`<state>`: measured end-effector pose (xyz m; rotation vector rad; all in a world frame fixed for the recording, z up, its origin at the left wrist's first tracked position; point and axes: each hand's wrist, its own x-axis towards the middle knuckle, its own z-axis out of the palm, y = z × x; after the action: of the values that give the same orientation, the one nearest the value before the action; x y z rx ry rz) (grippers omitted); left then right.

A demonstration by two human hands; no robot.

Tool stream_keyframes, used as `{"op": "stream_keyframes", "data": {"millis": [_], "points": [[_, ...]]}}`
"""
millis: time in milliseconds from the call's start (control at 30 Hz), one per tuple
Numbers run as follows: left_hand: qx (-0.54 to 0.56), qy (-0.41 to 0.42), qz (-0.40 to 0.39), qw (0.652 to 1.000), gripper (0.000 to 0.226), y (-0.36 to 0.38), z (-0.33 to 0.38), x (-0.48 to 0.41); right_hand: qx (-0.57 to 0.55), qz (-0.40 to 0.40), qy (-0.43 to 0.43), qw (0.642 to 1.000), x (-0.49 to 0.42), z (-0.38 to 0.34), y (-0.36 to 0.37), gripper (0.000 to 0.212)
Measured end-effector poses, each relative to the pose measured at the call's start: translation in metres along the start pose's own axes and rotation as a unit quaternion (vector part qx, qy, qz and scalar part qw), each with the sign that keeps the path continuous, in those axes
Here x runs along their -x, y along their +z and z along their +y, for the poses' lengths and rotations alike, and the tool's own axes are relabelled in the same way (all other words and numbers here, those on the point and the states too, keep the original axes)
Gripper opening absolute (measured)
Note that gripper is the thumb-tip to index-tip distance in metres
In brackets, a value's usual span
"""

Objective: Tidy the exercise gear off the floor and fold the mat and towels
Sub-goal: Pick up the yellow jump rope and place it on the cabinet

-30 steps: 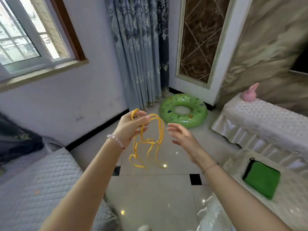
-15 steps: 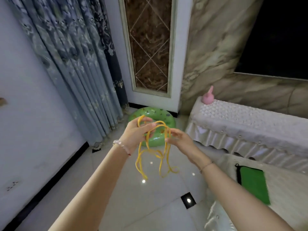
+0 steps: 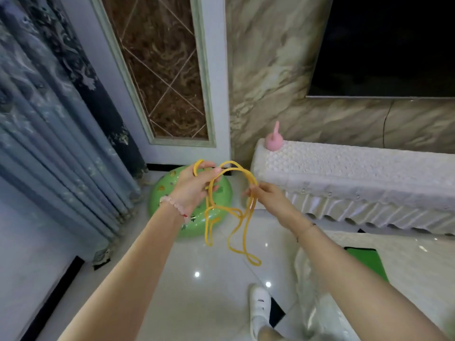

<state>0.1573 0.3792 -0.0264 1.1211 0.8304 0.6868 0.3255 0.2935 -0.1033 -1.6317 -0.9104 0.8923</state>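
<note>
So the count: one long yellow band (image 3: 208, 230), one green inflatable ring (image 3: 164, 193), one pink bunny figure (image 3: 273, 142), one green cloth (image 3: 364, 263), one white shoe (image 3: 260, 306), two hands, and a bracelet on each wrist. The band is off the floor, held in the air right over the ring's near-right edge. The left hand (image 3: 194, 184) is directly in front of the ring with its fingers curled round a bunch of strands, and a little loop pokes out above its knuckles. The right hand (image 3: 268, 196) is just right of the ring, pinching a couple of strands between thumb and fingertips. An arch of band runs between them, and the rest dangles in several loose loops that don't reach the tiles. Both forearms reach forward, wrists about level. The ring lies flat on the glossy floor (image 3: 197, 303), tucked into the corner with the curtain (image 3: 49, 124) hem just to its left and the dark skirting behind it. Right of the ring is the end of a lace-covered table (image 3: 344, 173), bunny on its nearest corner. Nearer than the ring there's a decent patch of bare tile, with the shoe on it. Off to the right, the cloth lies on a pale cover (image 3: 320, 279).
</note>
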Motion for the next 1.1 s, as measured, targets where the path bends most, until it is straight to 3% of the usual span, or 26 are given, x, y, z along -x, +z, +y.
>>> {"op": "stream_keyframes", "data": {"millis": [200, 433, 533, 667, 767, 967, 1067, 1100], "points": [[-0.006, -0.023, 0.012, 1.000, 0.023, 0.012, 0.008, -0.116, -0.051, 0.013, -0.016, 0.998, -0.112, -0.028, -0.047, 0.027], [-0.019, -0.030, 0.021, 0.999, 0.003, 0.036, 0.022, -0.249, -0.014, 0.026, -0.035, 0.999, -0.239, -0.069, -0.103, 0.026], [-0.020, -0.052, 0.016, 0.998, 0.007, 0.039, 0.021, -0.298, -0.019, 0.029, -0.027, 0.999, -0.285, -0.073, -0.119, 0.024], [-0.049, -0.082, -0.022, 0.995, 0.009, 0.048, 0.020, -0.370, -0.095, 0.034, 0.020, 0.995, -0.344, -0.075, -0.134, 0.023], [-0.115, -0.093, -0.063, 0.987, 0.011, 0.060, 0.020, -0.428, -0.208, 0.053, 0.056, 0.975, -0.391, -0.080, -0.144, 0.036], [-0.181, -0.116, -0.146, 0.966, 0.025, 0.090, 0.032, -0.527, -0.185, 0.108, 0.017, 0.977, -0.471, -0.088, -0.164, 0.033], [-0.228, -0.075, -0.158, 0.958, 0.006, 0.101, 0.041, -0.568, -0.224, 0.106, 0.001, 0.969, -0.505, -0.097, -0.171, 0.030], [-0.234, -0.049, -0.158, 0.958, 0.028, 0.104, 0.043, -0.582, -0.247, 0.109, 0.007, 0.963, -0.514, -0.099, -0.172, 0.029]]}}
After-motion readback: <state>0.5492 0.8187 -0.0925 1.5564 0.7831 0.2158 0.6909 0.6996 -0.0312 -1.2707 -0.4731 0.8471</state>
